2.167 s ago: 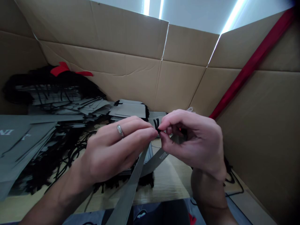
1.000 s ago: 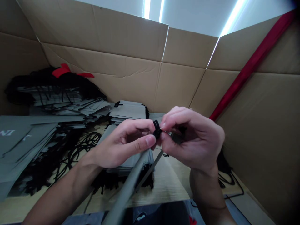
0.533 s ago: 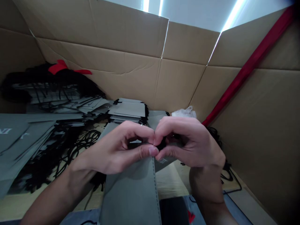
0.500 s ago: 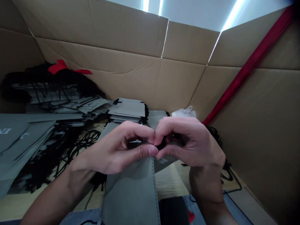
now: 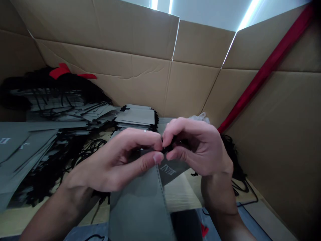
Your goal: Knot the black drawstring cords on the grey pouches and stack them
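Observation:
My left hand [image 5: 122, 160] pinches the top edge of a grey pouch [image 5: 137, 207] between thumb and forefinger. The pouch hangs down towards me, with a stitched seam along its right side. At the pouch's upper right corner, my right hand [image 5: 200, 144] has its thumb and fingers closed around a short piece of black cord [image 5: 170, 146]. Both sets of fingertips almost meet there, and they hide how the cord joins the pouch. Behind the hands lies another grey pouch [image 5: 173, 172] with white lettering.
Grey pouches with black cords lie heaped at the left [image 5: 25, 167], and a neat stack [image 5: 136, 115] stands at the back. Loose black cords [image 5: 247, 190] lie at the right. Cardboard walls [image 5: 112, 63] surround the table; a red strip [image 5: 265, 70] slants down the right wall.
My right hand has shifted slightly up and away from the left fingertips, showing more of the black cord. My left hand and the pouch have moved a little to the left.

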### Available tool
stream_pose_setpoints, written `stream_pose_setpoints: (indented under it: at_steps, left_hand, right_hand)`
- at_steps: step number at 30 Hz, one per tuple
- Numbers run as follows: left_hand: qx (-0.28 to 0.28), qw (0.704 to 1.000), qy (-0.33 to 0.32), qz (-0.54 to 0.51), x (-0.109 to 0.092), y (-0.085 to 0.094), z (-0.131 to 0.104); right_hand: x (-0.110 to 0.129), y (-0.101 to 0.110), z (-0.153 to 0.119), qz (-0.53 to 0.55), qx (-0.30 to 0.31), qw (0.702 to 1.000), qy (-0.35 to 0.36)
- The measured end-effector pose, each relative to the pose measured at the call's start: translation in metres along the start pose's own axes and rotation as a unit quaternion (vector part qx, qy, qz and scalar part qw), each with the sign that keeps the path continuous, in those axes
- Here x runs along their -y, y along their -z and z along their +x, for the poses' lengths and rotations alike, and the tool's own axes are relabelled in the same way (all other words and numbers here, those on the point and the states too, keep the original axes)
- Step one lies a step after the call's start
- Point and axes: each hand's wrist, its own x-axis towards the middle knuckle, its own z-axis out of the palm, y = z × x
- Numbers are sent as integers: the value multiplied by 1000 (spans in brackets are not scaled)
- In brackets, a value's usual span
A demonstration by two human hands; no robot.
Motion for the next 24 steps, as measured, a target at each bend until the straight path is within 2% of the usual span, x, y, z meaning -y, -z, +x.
stream_pose_setpoints:
  at_steps: [3, 13, 19, 24]
  left_hand:
    - [-9, 1000, 23, 2, -4, -2, -1]
    - [-22, 999, -9, 31, 0, -5, 1]
    - [-66, 993, -29, 93, 0, -10, 0]
    - [-109, 982, -64, 143, 5, -15, -4]
  right_hand:
    - [2, 5, 0, -17, -15, 1000, -12]
    - [0, 12, -4, -78, -47, 996, -13]
    - [9, 10, -5, -97, -67, 993, -28]
    - [15, 1, -5, -211, -97, 973, 12]
